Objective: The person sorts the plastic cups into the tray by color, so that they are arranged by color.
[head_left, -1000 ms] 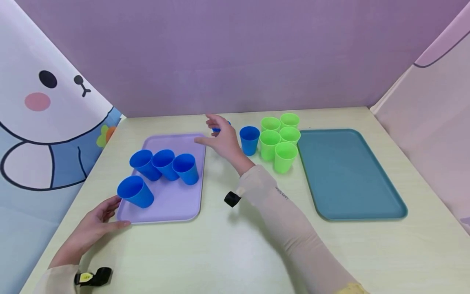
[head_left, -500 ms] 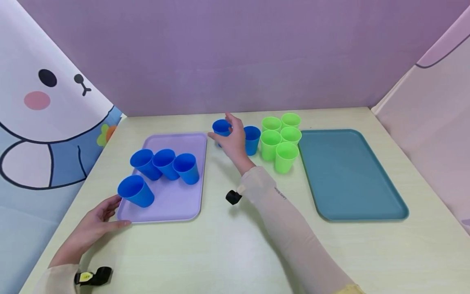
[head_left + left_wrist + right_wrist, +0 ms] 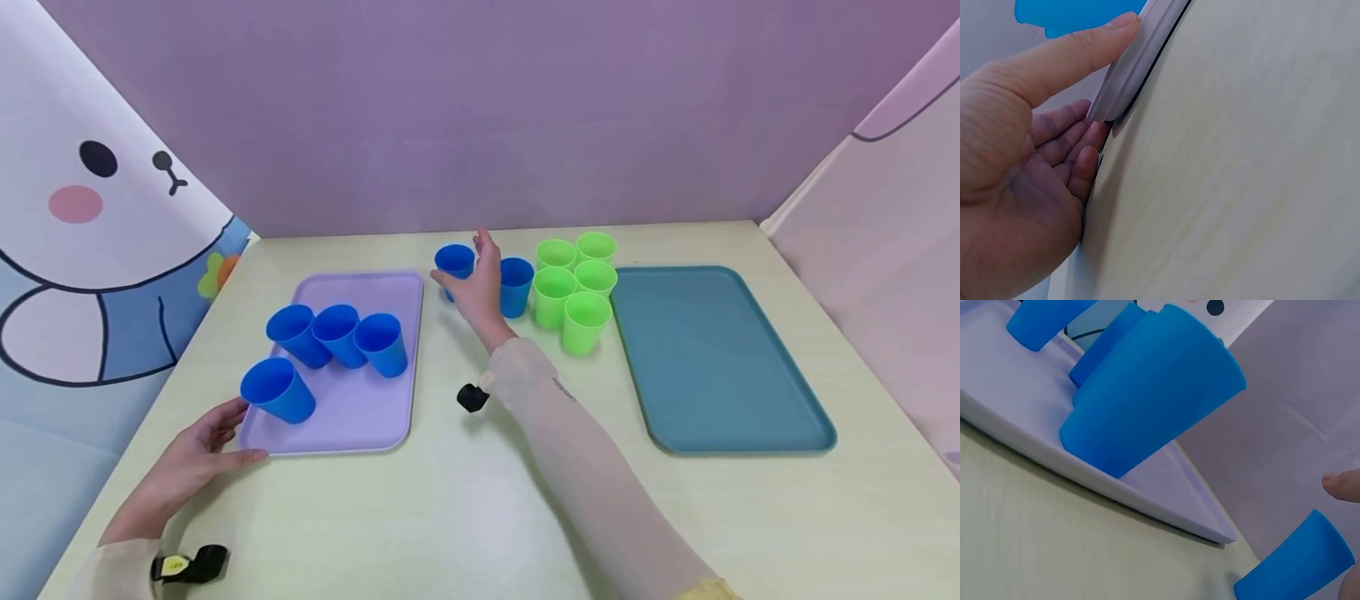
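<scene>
Reaching right hand (image 3: 480,287): shifting rightward, away from the lilac plastic tray (image 3: 352,421), and uncovering the nearest loose blue plastic cup (image 3: 453,262); seemingly lining up on it.
Grip: standing spread, holding nothing.
Blue cup: standing between thumb and fingers; touch unclear.
Left hand (image 3: 189,452): pinching the tray's corner.

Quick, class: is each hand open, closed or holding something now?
Left hand: holding the lilac tray by its corner.
Right hand: open, near a blue cup.
</scene>
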The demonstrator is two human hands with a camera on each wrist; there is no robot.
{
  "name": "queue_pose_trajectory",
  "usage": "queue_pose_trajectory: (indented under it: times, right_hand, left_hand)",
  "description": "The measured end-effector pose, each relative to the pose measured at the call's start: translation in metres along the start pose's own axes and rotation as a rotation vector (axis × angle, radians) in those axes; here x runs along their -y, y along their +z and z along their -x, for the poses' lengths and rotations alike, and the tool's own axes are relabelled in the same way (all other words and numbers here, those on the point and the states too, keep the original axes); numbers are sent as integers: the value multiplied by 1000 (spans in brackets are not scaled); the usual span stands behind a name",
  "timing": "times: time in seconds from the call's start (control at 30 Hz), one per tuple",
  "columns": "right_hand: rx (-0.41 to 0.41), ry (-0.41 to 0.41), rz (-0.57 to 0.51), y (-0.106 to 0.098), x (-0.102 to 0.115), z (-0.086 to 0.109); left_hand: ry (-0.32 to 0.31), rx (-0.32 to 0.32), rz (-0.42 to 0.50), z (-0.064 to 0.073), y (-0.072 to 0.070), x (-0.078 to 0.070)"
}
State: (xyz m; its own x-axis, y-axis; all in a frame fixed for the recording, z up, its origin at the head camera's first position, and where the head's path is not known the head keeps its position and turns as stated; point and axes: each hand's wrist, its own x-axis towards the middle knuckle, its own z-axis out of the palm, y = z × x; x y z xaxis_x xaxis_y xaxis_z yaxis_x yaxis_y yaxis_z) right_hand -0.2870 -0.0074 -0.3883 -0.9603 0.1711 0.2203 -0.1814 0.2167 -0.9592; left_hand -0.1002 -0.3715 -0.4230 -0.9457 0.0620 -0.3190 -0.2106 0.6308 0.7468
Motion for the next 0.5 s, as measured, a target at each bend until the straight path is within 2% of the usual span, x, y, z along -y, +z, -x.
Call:
queue_pose_trajectory:
  times: [0.27,0.5]
  right_hand:
    - [57,-25,82,1,-6,-8]
    - [103,59,127,5,-10,-13]
  left_hand:
    - [-18,6,23,0,0,0]
    - [10,-6,-13,0,1,2]
